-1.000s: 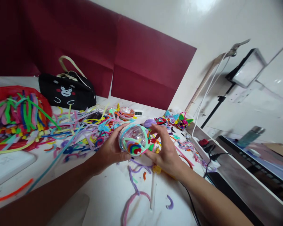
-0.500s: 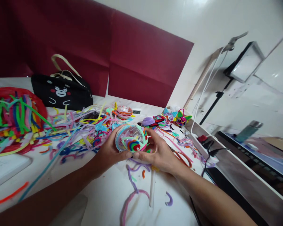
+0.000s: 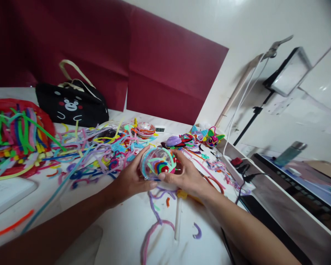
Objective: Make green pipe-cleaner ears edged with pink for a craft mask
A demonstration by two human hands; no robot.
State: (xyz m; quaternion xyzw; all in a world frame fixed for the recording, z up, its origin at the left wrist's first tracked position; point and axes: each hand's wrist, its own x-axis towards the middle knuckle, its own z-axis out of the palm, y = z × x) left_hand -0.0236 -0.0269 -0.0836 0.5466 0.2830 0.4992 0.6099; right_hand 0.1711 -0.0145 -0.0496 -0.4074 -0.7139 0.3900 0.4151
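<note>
Between my two hands is a clear round ball [image 3: 154, 156] decorated with coloured pipe cleaners; a rainbow-striped piece with a white bead shows on its near side. My left hand [image 3: 132, 176] is curled around its left side, thumb along the bottom. From the right, my right hand [image 3: 186, 176] grips it with the thumb at the front near the bead. Fingertips behind the ball are hidden. Below lie a purple pipe cleaner [image 3: 154, 209], a pink one [image 3: 149, 239] and a clear glue stick-like rod [image 3: 178, 221]. Orange-handled scissors [image 3: 216, 184] lie beside my right wrist.
Loose pipe cleaners [image 3: 99, 158] cover the table's left and middle. A red bag [image 3: 48, 125] of pipe cleaners and a black bag [image 3: 82, 108] stand at the back left. Finished-looking colourful figures [image 3: 213, 138] sit at the back right. Cables [image 3: 246, 173] and a black-framed lamp [image 3: 289, 71] are on the right.
The ball has shifted slightly right in my hands and turned a little. My left thumb and right thumb have moved a bit further apart.
</note>
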